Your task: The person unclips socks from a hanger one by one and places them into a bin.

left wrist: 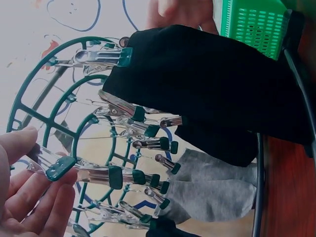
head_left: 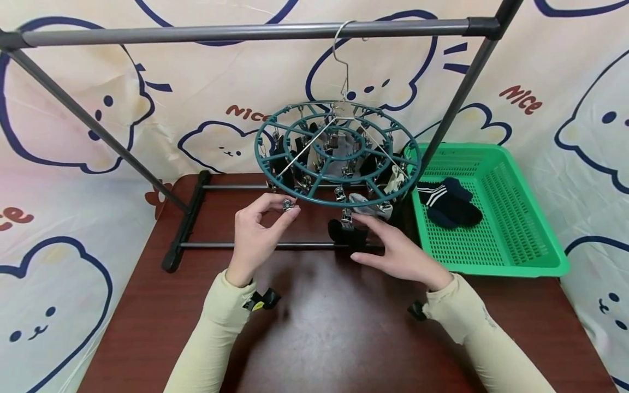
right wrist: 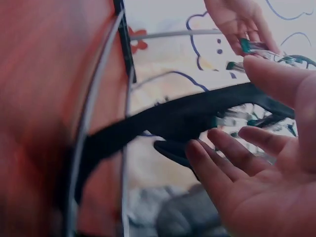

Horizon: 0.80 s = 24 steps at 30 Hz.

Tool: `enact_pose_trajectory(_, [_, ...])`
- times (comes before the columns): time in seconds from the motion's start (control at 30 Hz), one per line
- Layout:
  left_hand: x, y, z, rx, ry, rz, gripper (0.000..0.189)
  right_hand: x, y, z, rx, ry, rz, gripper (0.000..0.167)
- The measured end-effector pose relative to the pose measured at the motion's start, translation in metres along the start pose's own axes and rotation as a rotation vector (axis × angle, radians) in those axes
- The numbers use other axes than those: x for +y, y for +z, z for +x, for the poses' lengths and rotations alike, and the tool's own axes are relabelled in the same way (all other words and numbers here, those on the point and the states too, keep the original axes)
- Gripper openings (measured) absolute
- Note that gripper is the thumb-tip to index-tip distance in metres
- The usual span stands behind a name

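The left grip [head_left: 255, 234] is pinching a clip [head_left: 288, 204] between thumb and fingers near the rim of the hanger [head_left: 316, 179]; no fabric is showing between the clip's tips. The right grip [head_left: 398, 251] is holding nothing; its fingers are spreading, loosely bent, beside the black sock [head_left: 339, 233]. Whether a fingertip is touching the sock, the views are not settling. The sock is hanging from a second clip [head_left: 346, 216] below the hanger's near edge, with a grey sock [head_left: 363, 204] hanging close by. Dark socks [head_left: 452, 204] are lying in the basket [head_left: 511, 269] on the desk [head_left: 339, 327].

Points of caution:
- Slipping: if the second clip is biting only a narrow strip of the top edge, a downward brush from the right grip is likely to be pulling the sock free.
- Swinging: the hanger is depending on a single hook [head_left: 346, 73] over the bar [head_left: 245, 34]; a sideways tug on the pinched clip could be turning or tilting it.
- Tangling: clips are crowding together, so a suddenly released one could be catching on its neighbours.
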State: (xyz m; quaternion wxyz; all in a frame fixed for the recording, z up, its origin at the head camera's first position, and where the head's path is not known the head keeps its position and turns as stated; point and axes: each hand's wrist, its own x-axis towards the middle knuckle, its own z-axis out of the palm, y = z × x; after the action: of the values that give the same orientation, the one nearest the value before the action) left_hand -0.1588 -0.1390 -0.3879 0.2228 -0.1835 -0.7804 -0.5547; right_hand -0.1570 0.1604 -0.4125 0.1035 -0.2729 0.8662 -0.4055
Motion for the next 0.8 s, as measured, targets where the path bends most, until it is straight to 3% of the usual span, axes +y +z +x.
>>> enact_pose_trajectory(0.07, [-0.001,0.0,0.0,0.003,-0.007,-0.003,0.019,0.002,0.006,0.006,-0.02,0.041,0.004,0.08])
enact_pose_trajectory(0.17, [-0.001,-0.001,0.0,0.007,-0.007,-0.001,0.019,0.004,0.018,0.017,-0.062,0.036,0.102,0.074])
enact_pose_trajectory(0.3, [-0.001,-0.001,0.002,0.008,-0.012,-0.003,0.019,0.005,0.032,0.027,-0.11,-0.015,0.233,0.044])
enact_pose_trajectory(0.4, [-0.001,-0.001,0.002,-0.004,-0.021,-0.013,0.02,0.006,0.039,0.028,-0.133,-0.029,0.272,0.029])
enact_pose_trajectory(0.63, [-0.003,0.0,-0.002,-0.068,-0.025,-0.024,0.025,0.003,0.042,0.025,-0.163,-0.03,0.322,0.026])
enact_pose_trajectory(0.8, [-0.002,0.001,-0.004,-0.092,-0.016,0.009,0.04,0.0,0.041,0.024,-0.158,0.002,0.321,0.031])
